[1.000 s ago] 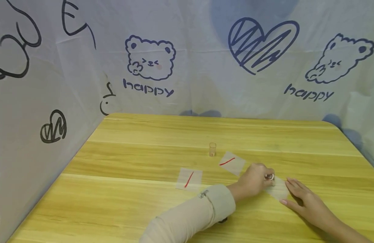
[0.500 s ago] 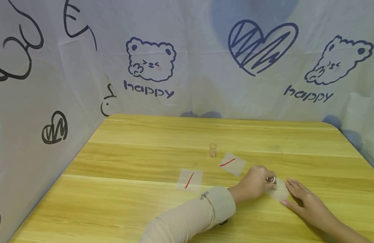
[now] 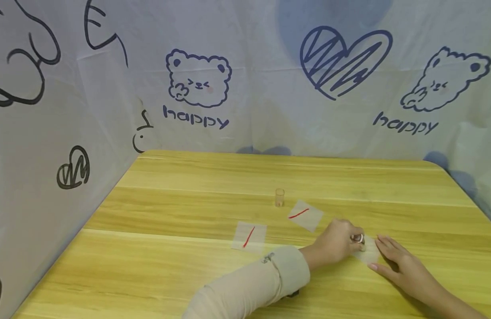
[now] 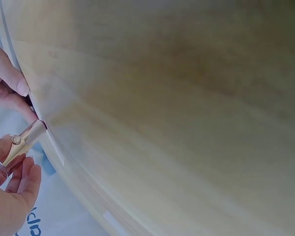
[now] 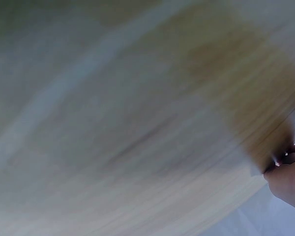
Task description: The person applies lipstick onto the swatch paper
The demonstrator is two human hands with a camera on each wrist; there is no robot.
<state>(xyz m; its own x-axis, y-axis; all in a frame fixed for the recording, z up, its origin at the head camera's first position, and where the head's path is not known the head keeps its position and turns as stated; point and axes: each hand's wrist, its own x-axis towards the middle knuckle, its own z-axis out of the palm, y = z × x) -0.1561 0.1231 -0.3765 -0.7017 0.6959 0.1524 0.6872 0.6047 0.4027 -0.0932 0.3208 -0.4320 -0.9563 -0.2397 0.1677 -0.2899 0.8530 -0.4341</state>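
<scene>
My left hand [image 3: 336,241] grips a lipstick [image 4: 24,142] with a shiny rose-gold tube, its end down at a small square of white paper [image 3: 368,254] on the table. The lipstick's tip and any mark under it are hidden in the head view. On the paper's right edge rests my right hand [image 3: 403,266], fingers stretched out and thumb spread at the near corner. To the left lie two more paper squares: one [image 3: 311,220] with a red stroke beside my left hand, another [image 3: 238,236] with a red stroke farther left.
A small clear pinkish cap [image 3: 279,198] stands upright behind the papers. The wood-grain table [image 3: 150,266] runs back to a white cloth [image 3: 261,88] with drawn bears and hearts. My left sleeve [image 3: 249,283] crosses the table's near part.
My left hand, with the lipstick, has slid a little right and toward me over the paper. My right hand has stayed in place on the paper's edge.
</scene>
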